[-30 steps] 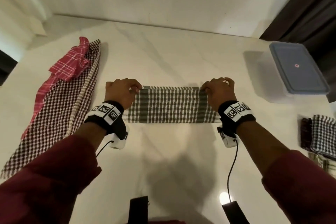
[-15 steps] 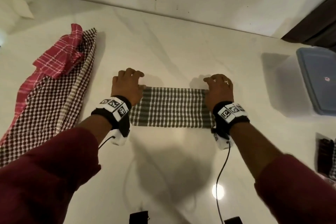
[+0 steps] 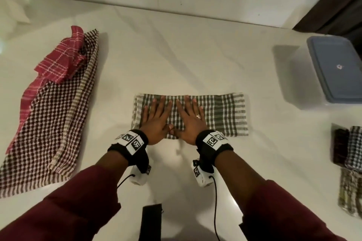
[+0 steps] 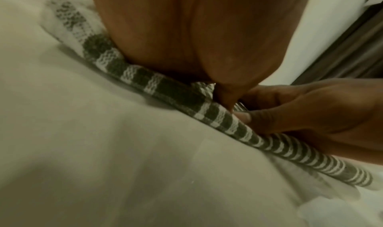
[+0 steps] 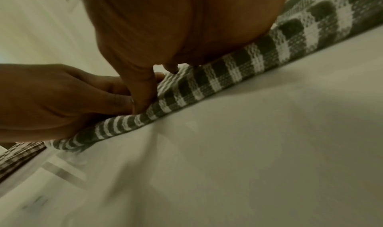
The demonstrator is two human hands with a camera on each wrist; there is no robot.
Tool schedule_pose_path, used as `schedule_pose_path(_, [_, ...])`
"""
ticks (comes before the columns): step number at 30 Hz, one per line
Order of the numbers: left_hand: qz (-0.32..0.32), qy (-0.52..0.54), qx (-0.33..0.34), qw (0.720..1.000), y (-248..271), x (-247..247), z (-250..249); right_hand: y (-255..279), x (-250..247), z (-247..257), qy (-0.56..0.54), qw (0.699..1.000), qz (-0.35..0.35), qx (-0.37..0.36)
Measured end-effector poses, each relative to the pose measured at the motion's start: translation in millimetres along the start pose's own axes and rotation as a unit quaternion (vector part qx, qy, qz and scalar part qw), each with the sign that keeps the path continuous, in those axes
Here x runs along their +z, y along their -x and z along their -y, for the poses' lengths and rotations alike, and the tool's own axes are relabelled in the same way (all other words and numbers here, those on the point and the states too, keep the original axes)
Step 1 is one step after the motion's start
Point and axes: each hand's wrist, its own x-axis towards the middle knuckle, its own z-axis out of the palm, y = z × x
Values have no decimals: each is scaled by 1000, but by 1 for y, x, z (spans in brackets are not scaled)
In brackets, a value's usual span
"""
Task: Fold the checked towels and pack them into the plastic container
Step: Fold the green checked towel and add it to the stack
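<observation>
A green-and-white checked towel [image 3: 225, 115], folded into a long strip, lies flat in the middle of the white table [image 3: 176, 55]. My left hand [image 3: 156, 117] and right hand [image 3: 189, 117] lie side by side on its left half, palms down, fingers straight, thumbs touching at the near edge. The left wrist view shows the towel's near fold [image 4: 165, 86] under my palm; the right wrist view shows the same fold [image 5: 228, 73]. The plastic container [image 3: 337, 70] with its blue lid on stands at the far right.
A red checked towel [image 3: 58, 58] lies on a brown checked towel [image 3: 49, 123] at the left. Folded towels [image 3: 350, 154] are stacked at the right edge. A dark strap [image 3: 151, 221] hangs at the near edge. A dark curtain [image 3: 333, 0] hangs at the back right.
Both hands have left the towel's two ends and come together on its left half, now pressing flat. The head view has also shifted left, so the container sits nearer the right edge.
</observation>
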Motion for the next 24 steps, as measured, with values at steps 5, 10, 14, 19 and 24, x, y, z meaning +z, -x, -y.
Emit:
schedule_pose_path(5, [14,-20,-4,1000,41,37,-14,52,32,2,-17,1000,0,9])
schedule_pose_path(10, [4,-46,0,999,67,64,-12,101,54,-11,8,999,-27,36])
schedule_pose_path(14, [-21,-59,-16,998,66,67,-11,130,42,-57,4,988,-75,132])
schedule_pose_path(19, [-50,-76,-18,996,71,71,-14,144,28,-76,-23,978,-69,195])
schedule_pose_path(24, [-52,-79,-18,995,72,72,-16,151,23,-67,-180,923,-187,285])
